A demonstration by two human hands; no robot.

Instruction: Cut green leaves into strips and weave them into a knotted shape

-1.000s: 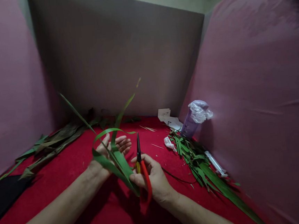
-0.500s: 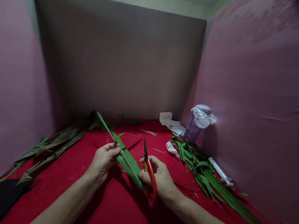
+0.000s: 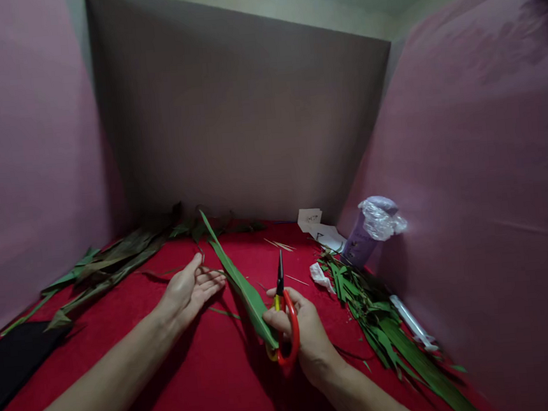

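My right hand is closed round red-and-yellow handled scissors, their dark blades together and pointing up. The same hand pinches the lower end of a long green leaf between thumb and fingers. The leaf slants up and away to the left, its narrow tip near the back of the red cloth. My left hand is open just left of the leaf, palm turned up and fingers stretched toward it. A thin dark strip shows by its thumb; whether it touches the hand I cannot tell.
Cut green leaf pieces lie at the right with a plastic syringe. Behind them are crumpled tissue, thin sticks, white papers and a purple container under plastic. Dry leaves and a black item lie left.
My left hand has let go of the leaf and opened, palm up. The leaf stays in my right hand with the scissors and has turned more upright. The whole view has shifted slightly.
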